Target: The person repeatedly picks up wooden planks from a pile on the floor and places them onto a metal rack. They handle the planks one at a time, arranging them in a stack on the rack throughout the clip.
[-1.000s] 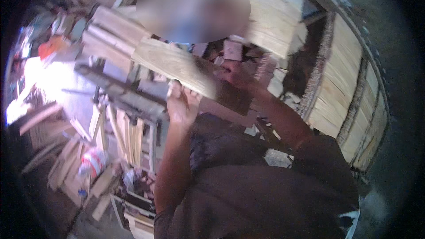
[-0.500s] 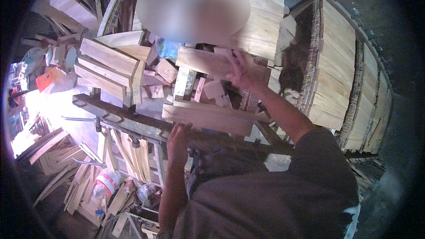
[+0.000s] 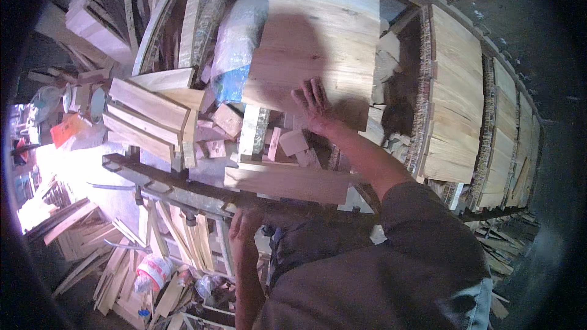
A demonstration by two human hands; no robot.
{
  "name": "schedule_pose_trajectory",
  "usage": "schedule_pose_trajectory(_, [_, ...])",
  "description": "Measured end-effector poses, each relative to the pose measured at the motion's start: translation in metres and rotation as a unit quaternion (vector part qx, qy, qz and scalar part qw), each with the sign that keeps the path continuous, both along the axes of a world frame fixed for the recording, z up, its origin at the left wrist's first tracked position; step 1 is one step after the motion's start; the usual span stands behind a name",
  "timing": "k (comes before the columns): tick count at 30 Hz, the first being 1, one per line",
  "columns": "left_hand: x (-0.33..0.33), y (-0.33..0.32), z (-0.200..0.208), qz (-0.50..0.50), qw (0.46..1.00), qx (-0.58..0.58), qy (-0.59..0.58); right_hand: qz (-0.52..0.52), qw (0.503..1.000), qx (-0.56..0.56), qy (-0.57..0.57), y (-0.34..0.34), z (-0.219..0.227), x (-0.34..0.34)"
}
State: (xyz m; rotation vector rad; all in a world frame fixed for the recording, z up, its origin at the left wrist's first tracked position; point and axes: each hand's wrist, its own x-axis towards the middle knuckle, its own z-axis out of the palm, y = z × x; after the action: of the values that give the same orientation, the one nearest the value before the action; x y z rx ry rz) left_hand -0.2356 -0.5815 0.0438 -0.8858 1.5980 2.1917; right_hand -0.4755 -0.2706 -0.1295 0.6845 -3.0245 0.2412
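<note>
My right hand [image 3: 317, 109] lies with fingers spread on the nearest wooden board [image 3: 275, 90] of a pale panel [image 3: 348, 40]. That board sits against the panel's other boards, and nothing is gripped. Nearer to me, a loose wooden board [image 3: 287, 183] rests crosswise by the dark metal rail [image 3: 165, 177]. My left hand [image 3: 244, 227] is at the near side of this rail, below the loose board's left end. Its fingers point up and look loosely stretched, though shadow dims them. I see nothing held in it.
Several stacked boards [image 3: 150, 101] stand to the left of the panel. Wood offcuts [image 3: 227, 119] and a plastic-wrapped bundle [image 3: 235, 49] lie between. More jointed panels [image 3: 455, 95] stand on the right. A red-and-white bucket [image 3: 154, 270] sits among wood strips at lower left.
The board under my right hand has moved away from me and now meets the panel. My left hand has dropped slightly from the loose board's end to the rail's near side.
</note>
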Motion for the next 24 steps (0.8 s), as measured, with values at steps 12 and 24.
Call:
schedule_pose_trajectory(12, [0.048, -0.015, 0.002, -0.054, 0.996, -0.069, -0.026, -0.028, 0.994, -0.093, 0.059, -0.007, -0.03, 0.008])
schedule_pose_trajectory(24, [0.105, -0.056, -0.023, 0.075, 0.994, -0.063, -0.054, -0.021, 0.945, -0.142, -0.293, -0.061, 0.046, 0.107])
